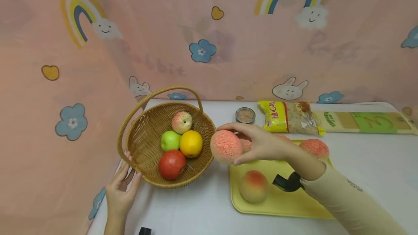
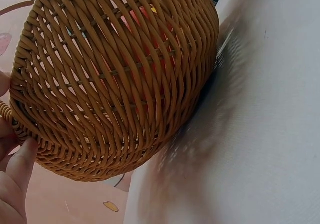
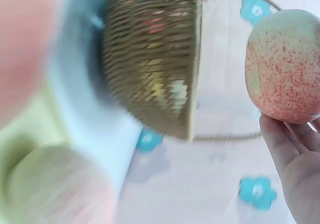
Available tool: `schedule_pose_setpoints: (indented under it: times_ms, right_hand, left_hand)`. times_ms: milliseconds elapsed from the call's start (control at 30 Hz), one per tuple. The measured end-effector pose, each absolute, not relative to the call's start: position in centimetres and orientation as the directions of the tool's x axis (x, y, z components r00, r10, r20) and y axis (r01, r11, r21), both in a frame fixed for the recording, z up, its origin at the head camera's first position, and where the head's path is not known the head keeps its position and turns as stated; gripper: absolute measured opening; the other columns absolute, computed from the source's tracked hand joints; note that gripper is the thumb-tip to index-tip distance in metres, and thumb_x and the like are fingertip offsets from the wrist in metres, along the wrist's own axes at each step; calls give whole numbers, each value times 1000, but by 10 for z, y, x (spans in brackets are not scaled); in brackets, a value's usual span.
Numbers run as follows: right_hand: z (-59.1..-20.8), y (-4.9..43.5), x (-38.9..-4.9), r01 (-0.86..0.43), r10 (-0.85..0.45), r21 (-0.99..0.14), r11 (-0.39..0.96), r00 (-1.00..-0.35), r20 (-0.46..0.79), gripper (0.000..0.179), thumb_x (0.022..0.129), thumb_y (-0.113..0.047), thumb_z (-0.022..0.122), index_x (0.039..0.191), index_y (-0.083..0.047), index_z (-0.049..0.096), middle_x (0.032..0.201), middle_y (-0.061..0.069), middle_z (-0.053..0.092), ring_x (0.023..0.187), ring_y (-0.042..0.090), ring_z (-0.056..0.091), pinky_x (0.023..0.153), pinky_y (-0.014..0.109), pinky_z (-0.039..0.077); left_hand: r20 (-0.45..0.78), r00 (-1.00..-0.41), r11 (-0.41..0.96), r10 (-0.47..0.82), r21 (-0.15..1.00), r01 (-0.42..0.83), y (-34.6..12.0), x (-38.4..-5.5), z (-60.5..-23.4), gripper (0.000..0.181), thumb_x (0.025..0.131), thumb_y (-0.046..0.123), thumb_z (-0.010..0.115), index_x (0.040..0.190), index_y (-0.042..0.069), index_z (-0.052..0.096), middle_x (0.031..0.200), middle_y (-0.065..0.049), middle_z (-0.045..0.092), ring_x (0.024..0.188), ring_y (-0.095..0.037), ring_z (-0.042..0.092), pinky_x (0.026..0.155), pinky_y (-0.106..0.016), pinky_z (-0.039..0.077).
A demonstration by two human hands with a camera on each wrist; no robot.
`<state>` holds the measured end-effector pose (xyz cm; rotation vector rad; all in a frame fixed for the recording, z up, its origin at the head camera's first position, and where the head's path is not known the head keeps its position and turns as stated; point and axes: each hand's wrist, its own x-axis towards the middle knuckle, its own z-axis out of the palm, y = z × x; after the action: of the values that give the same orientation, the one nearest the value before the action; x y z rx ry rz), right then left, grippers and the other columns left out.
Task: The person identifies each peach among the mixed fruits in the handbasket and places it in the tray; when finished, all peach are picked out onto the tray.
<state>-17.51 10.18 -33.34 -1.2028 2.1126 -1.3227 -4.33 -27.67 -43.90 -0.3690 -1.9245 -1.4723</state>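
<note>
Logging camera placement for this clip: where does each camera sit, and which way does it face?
Head: worn on the head, facing forward and down at the basket and yellow tray; left hand, right hand and right sleeve show.
Left wrist: on that wrist, facing the basket's woven side; part of the left hand shows at the left edge.
Right wrist: on that wrist, facing the pinkish fruit in the right hand, which shows lower right.
Shared: all three views show the basket.

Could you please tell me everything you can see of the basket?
The basket is a round, brown woven bowl, apparently wicker, with one raised arched handle. It appears to rest opening upward on the white table and holds four fruits: red, green, yellow and pinkish-cream. The left hand grips its rim beside the handle.
</note>
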Motion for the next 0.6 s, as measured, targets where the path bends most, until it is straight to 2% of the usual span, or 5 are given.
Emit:
schedule_pose_setpoints:
  times_ms: [100,300,400,600]
  right_hand:
    - [-345,131,-166,-438,-777,-870,225,-619,111,78,74,-21,82,141,-20,42,140,-3,48,126,12,48,108,22,43]
    - [-372,186,-141,-383,-681,-888,255,-723,116,76,77,-8,77,142,-15,39,142,6,44,127,0,44,103,9,39]
    - [-387,208,-128,-370,-633,-887,276,-765,122,75,77,-4,76,142,-10,38,141,3,45,124,-4,45,100,6,39]
    - [-412,234,-109,-302,-561,-901,311,-824,82,73,78,-1,74,141,-2,36,135,-13,49,121,-7,46,98,3,38]
  left_hand:
    - [643,-741,307,-196,757,576,-275,-43,-437,59,70,-33,56,126,-22,43,141,-31,37,134,-19,42,95,-22,47]
    - [628,-753,280,-197,772,571,-271,-43,-437,58,71,-32,56,127,-21,43,141,-31,38,134,-19,42,95,-22,48]
    - [641,-745,301,-185,759,578,-273,-43,-439,58,71,-32,55,126,-22,43,141,-31,37,134,-18,43,96,-23,47]
    - [670,-723,326,-170,731,600,-277,-44,-441,57,69,-34,54,124,-25,42,142,-29,38,134,-18,43,96,-24,46]
